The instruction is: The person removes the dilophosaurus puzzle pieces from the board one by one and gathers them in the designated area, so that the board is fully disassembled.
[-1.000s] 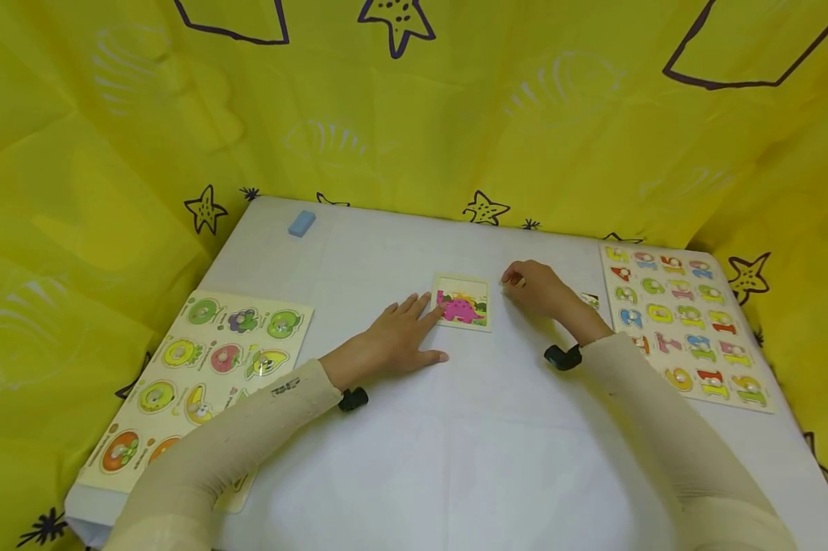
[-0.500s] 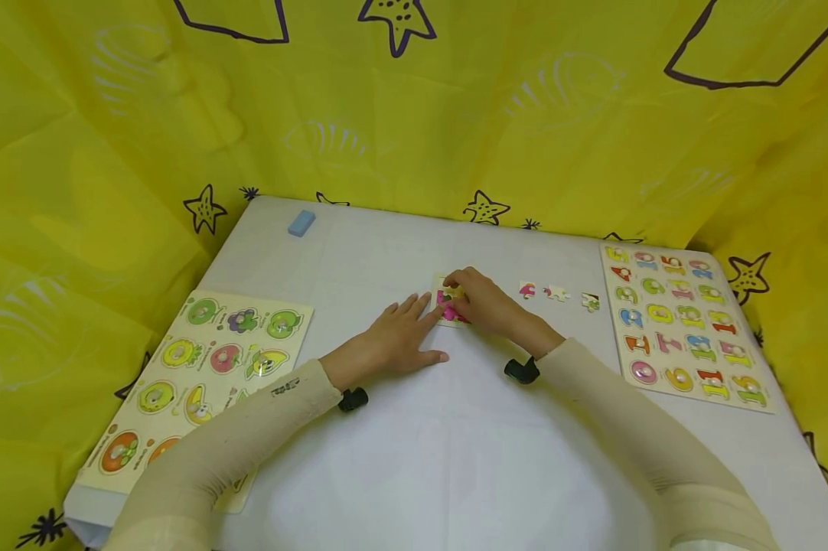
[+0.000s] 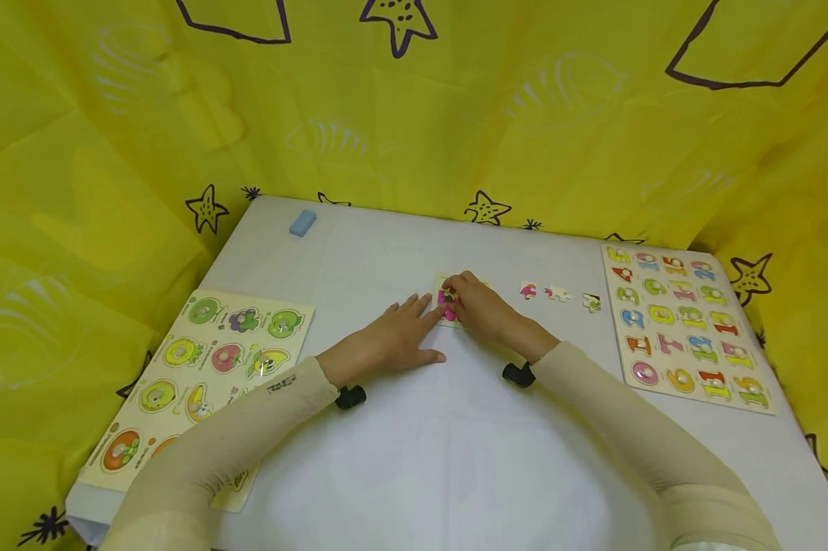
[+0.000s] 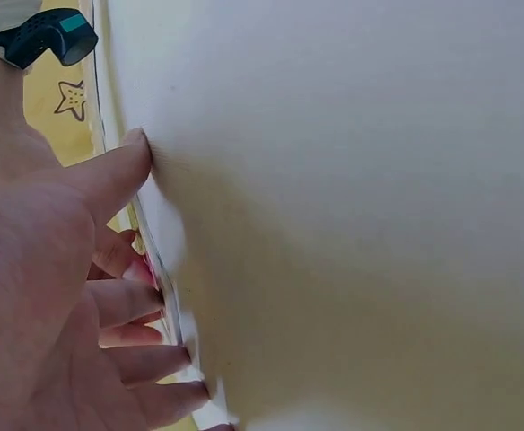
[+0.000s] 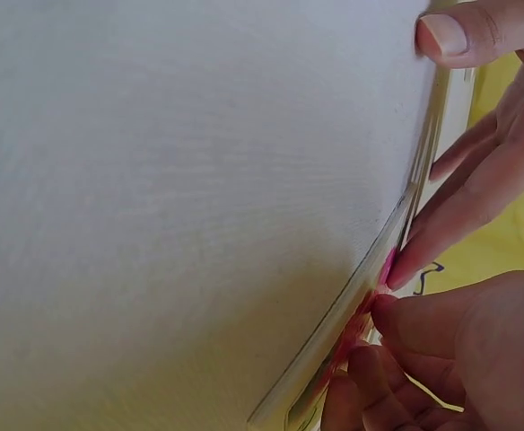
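Note:
A small square jigsaw puzzle (image 3: 438, 306) with a pink dinosaur picture lies on the white table, largely covered by the hands. My left hand (image 3: 391, 338) lies flat at its left side, fingers spread, the index fingertip touching the picture. Over the puzzle, my right hand (image 3: 488, 312) pinches a jigsaw piece (image 3: 449, 293) between thumb and fingers; the piece is mostly hidden by the fingertips. In the right wrist view the right fingers (image 5: 410, 323) bear down at the puzzle board's edge (image 5: 307, 368). Loose jigsaw pieces (image 3: 558, 293) lie to the right of the hand.
On the left stands a fruit peg board (image 3: 169, 383), partly under the left sleeve. A number peg board (image 3: 662, 367) lies at the right. Far back left is a blue block (image 3: 303, 223). Yellow patterned cloth (image 3: 414, 130) surrounds the table.
My right hand has moved left from beside the puzzle onto it, uncovering loose pieces at the right. In the last half second it shifted only slightly. The left hand has stayed in place.

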`<state>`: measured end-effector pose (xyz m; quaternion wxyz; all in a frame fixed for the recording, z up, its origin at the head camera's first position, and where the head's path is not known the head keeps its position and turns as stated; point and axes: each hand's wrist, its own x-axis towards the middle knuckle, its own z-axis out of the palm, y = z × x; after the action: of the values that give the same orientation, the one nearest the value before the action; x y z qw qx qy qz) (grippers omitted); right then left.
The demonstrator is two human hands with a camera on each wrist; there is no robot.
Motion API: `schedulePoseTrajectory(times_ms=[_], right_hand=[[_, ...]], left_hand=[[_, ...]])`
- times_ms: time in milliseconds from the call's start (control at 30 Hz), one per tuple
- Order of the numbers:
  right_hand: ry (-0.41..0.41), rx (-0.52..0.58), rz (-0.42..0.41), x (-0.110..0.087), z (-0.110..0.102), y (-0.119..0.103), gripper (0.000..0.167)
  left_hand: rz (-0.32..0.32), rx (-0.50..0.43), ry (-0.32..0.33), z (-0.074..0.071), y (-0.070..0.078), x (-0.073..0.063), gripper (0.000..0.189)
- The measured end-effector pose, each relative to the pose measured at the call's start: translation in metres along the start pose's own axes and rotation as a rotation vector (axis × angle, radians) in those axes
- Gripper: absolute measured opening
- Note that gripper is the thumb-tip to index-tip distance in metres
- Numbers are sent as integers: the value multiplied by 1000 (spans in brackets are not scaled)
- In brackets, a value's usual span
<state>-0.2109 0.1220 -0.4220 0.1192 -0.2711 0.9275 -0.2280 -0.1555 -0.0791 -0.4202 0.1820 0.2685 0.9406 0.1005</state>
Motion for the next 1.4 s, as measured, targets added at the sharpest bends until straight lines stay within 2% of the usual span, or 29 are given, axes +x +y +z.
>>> schedulePoseTrajectory(times_ms=[233, 667, 1133, 1400], right_hand=[[-1, -15, -11, -1, -2, -2, 36], [-13, -2, -11, -2, -2, -1, 35], [49, 74, 6, -4, 0, 1, 31], [84, 71, -36, -6, -1, 3, 27]], left_hand=[[31, -12, 14, -1, -2, 1, 88], [21, -13, 0, -3, -1, 2, 88], [25, -14, 12, -2, -1, 2, 87], [15, -25, 10, -2, 1, 0, 86]])
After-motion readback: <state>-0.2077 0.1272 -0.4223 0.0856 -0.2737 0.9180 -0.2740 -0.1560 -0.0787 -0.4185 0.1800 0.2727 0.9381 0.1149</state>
